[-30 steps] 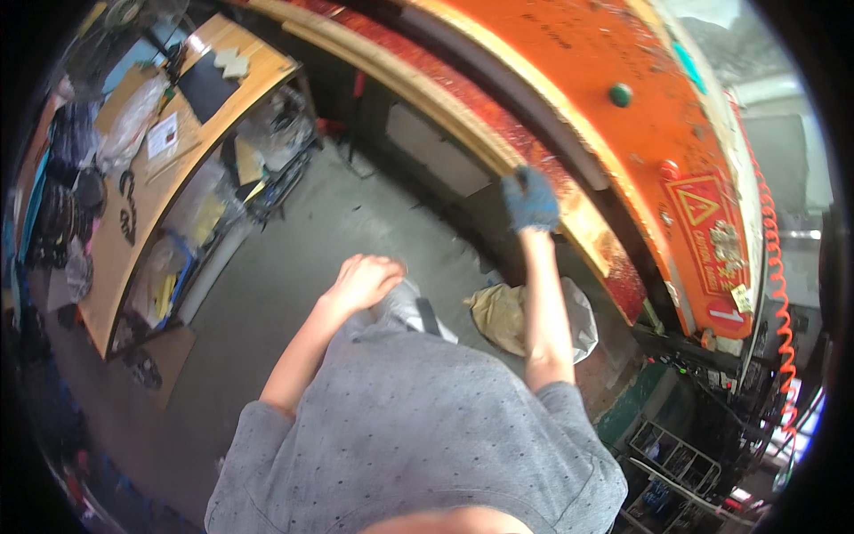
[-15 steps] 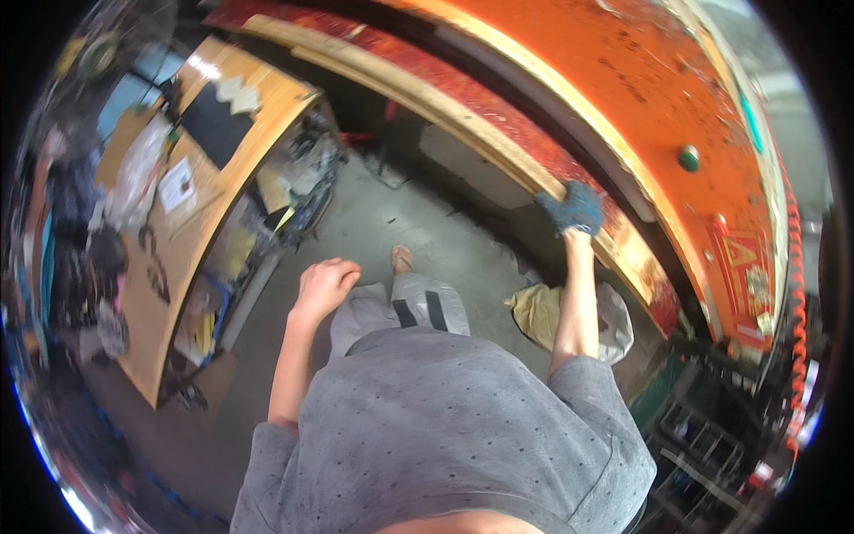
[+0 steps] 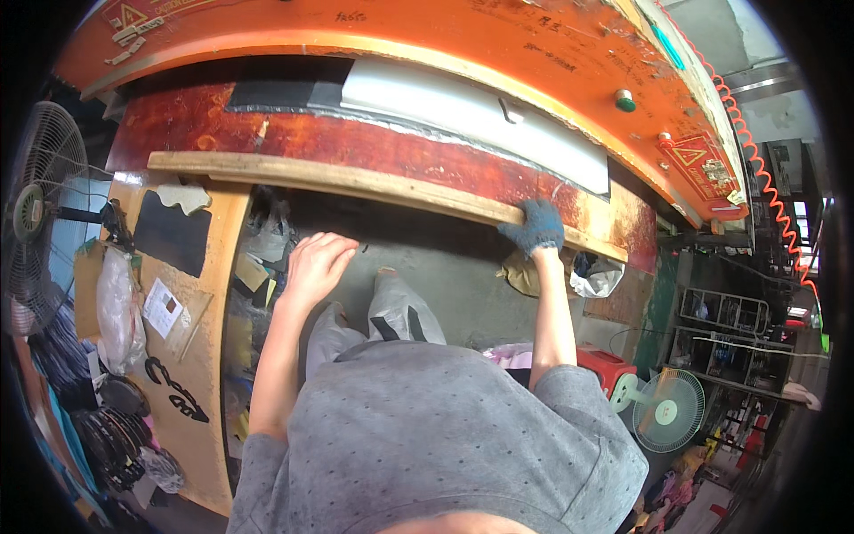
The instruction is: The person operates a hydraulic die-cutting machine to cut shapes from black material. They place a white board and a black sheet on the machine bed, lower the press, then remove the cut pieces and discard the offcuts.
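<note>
My right hand, in a blue-grey knitted work glove, grips the right part of a long pale wooden bar. The bar runs along the front edge of a worn red table under an orange machine. My bare left hand hovers above the floor, apart from the bar, its fingers stretched forward and holding nothing. On the red table, behind the bar, lie a white flat sheet and a black sheet; the machine's edge overhangs them.
At left stands a wooden workbench bearing a dark square sheet and a plastic-wrapped bundle. A large fan is at far left, a smaller fan behind my right arm. An orange coiled hose hangs at right.
My view has swung so the machine and red table lie across the top. The white and black sheets have come into sight. My left hand's fingers have straightened; my right stays on the bar.
</note>
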A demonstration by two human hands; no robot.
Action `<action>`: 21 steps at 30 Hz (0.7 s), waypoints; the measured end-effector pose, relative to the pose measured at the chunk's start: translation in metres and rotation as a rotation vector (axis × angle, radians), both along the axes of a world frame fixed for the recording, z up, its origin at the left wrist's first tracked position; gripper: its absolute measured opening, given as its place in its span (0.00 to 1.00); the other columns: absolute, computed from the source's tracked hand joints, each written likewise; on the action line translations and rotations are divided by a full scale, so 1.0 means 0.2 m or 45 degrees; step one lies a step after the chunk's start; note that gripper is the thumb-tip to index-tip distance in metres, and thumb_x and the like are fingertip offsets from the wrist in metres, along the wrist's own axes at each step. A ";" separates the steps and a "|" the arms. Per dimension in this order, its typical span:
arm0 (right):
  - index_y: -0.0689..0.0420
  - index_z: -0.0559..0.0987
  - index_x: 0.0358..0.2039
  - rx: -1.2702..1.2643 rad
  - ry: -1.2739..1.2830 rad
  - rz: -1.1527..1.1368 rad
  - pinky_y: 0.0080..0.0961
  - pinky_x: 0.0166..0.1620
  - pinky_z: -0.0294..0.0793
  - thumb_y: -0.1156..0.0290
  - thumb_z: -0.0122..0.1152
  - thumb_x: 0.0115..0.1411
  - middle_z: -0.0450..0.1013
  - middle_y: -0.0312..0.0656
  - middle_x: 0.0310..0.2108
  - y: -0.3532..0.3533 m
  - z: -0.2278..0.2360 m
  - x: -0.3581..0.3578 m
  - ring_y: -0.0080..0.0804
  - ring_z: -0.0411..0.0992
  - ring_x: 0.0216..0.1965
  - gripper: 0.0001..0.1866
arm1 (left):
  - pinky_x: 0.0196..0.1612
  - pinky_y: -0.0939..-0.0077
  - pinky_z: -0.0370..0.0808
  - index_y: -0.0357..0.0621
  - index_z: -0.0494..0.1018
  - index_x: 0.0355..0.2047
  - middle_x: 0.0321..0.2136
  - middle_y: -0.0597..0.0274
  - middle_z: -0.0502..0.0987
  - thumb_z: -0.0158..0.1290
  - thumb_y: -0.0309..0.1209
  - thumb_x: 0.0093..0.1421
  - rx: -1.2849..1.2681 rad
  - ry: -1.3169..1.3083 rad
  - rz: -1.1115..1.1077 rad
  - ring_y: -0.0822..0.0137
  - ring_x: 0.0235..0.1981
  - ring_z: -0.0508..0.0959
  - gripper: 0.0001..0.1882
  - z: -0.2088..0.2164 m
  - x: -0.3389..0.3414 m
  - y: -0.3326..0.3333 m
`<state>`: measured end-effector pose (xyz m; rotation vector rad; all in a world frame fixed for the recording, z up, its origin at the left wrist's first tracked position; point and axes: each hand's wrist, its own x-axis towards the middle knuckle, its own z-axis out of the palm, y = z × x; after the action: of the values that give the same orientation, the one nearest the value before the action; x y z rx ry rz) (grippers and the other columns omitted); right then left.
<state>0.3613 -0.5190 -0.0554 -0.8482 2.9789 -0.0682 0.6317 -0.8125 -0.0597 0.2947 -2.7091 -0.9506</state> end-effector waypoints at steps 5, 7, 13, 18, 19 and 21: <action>0.51 0.79 0.38 0.006 -0.073 -0.129 0.36 0.48 0.69 0.53 0.71 0.36 0.72 0.44 0.37 0.03 0.05 0.27 0.43 0.70 0.43 0.27 | 0.39 0.69 0.71 0.44 0.77 0.33 0.31 0.62 0.78 0.55 0.27 0.53 0.031 0.322 0.077 0.61 0.35 0.76 0.06 -0.02 -0.07 -0.09; 0.52 0.79 0.39 0.009 -0.127 -0.189 0.36 0.48 0.69 0.54 0.70 0.35 0.72 0.46 0.38 0.06 0.08 0.35 0.45 0.70 0.42 0.28 | 0.39 0.69 0.71 0.44 0.77 0.33 0.32 0.62 0.78 0.55 0.27 0.53 0.047 0.391 0.034 0.60 0.35 0.76 0.07 -0.06 -0.10 -0.08; 0.62 0.73 0.49 -0.483 -0.621 -0.422 0.31 0.52 0.67 0.54 0.67 0.44 0.71 0.54 0.47 0.14 0.17 0.38 0.42 0.70 0.49 0.35 | 0.32 0.72 0.67 0.54 0.78 0.26 0.26 0.73 0.77 0.58 0.35 0.50 -0.066 0.473 0.140 0.68 0.29 0.74 0.04 -0.16 -0.08 0.06; 0.63 0.66 0.56 -0.597 -0.125 -0.594 0.35 0.56 0.64 0.46 0.63 0.46 0.66 0.54 0.54 -0.09 0.26 0.13 0.46 0.66 0.55 0.42 | 0.28 0.74 0.65 0.56 0.76 0.22 0.24 0.75 0.75 0.59 0.34 0.48 -0.199 0.375 0.208 0.70 0.24 0.72 0.03 -0.17 0.04 0.17; 0.62 0.65 0.57 -0.586 -0.047 -0.583 0.35 0.56 0.64 0.43 0.65 0.42 0.64 0.55 0.56 -0.18 0.28 0.08 0.46 0.64 0.57 0.47 | 0.28 0.75 0.65 0.56 0.76 0.22 0.23 0.75 0.75 0.59 0.34 0.48 -0.246 0.433 0.210 0.70 0.24 0.72 0.03 -0.17 0.08 0.18; 0.61 0.65 0.57 -0.479 -0.046 -0.659 0.34 0.56 0.65 0.40 0.69 0.35 0.63 0.54 0.57 -0.35 0.32 -0.02 0.45 0.65 0.56 0.53 | 0.27 0.75 0.65 0.56 0.76 0.22 0.23 0.76 0.75 0.60 0.34 0.47 -0.276 0.451 0.214 0.70 0.24 0.72 0.03 -0.16 0.12 0.21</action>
<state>0.3565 -0.5891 0.0088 -0.0597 3.1076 -0.6643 0.6564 -0.7702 -0.0916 0.2762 -2.3903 -0.5914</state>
